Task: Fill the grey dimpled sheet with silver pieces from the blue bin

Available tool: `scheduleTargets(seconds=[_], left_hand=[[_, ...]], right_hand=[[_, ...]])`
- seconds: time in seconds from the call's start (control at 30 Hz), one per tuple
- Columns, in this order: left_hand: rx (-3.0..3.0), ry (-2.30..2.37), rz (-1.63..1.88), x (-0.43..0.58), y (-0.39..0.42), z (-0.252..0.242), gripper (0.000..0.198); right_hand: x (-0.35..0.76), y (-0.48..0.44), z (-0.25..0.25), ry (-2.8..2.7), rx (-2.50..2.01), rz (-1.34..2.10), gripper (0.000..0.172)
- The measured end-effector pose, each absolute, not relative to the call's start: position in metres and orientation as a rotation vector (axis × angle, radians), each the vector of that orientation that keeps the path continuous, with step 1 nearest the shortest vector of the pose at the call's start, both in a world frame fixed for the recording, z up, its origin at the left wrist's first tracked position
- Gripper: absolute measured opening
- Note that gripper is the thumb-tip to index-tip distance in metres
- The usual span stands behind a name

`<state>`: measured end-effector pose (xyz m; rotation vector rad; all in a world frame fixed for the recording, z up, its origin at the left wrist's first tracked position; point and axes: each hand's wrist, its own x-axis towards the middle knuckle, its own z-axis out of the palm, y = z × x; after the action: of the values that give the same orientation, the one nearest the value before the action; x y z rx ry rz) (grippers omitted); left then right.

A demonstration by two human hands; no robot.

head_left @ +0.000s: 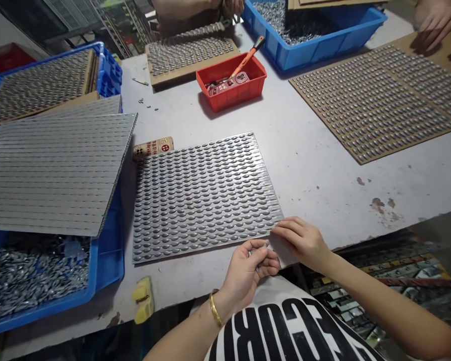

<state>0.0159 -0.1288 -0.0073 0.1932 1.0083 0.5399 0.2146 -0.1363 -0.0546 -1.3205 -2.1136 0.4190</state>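
While working at the near edge of the studded card sheet (pixel 206 198), press it flat against the table (pixel 323 185) with light pressure only, and avoid dragging it across the rows. Left hand (pixel 244 276): narrow pinch, thumb against fingers, on small metal parts (pixel 258 258), just off the sheet's near edge. Hold this pinch low and close to the sheet to avoid dropped parts. Right hand (pixel 302 244): fingers extended and resting on the sheet's near right corner, thumb hidden, with any firm grip impossible to confirm from this view. Hold those fingers on the corner to prevent sliding.

Sheet position: flat on the table, directly in front of the body. Long axis: across the body, left to right, rising slightly toward the far right corner. Rows of grey parts: along that axis, with each part apparently lengthwise in its row.

Left of the sheet: stacked sheets (pixel 56 170), tilted over a blue tray (pixel 108 265) of loose parts (pixel 41 281). Beyond the sheet: red tray (pixel 231 93) holding an orange-handled tool (pixel 250 52). Top right corner of the view: co-worker's hand (pixel 436 22), well apart from both hands at the sheet.
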Motion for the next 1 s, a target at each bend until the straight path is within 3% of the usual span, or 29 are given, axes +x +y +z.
scheduleTargets(seconds=[0.4,0.6,0.83,1.0], left_hand=[[0.194,1.008,0.567,0.014,-0.127,-0.008,0.021],[0.242,1.021,0.597,0.013,-0.120,-0.001,0.024],[0.292,1.021,0.675,0.019,-0.111,0.001,0.020],[0.305,1.009,0.740,0.023,-0.095,0.004,0.017]], right_hand=[[0.218,-0.131,-0.057,-2.282,-1.255,0.385,0.029],[0.215,-0.128,-0.037,-2.011,-1.228,0.644,0.033],[0.192,-0.120,-0.017,-1.663,-1.146,1.099,0.020],[0.185,-0.107,-0.021,-1.632,-1.142,1.003,0.021]])
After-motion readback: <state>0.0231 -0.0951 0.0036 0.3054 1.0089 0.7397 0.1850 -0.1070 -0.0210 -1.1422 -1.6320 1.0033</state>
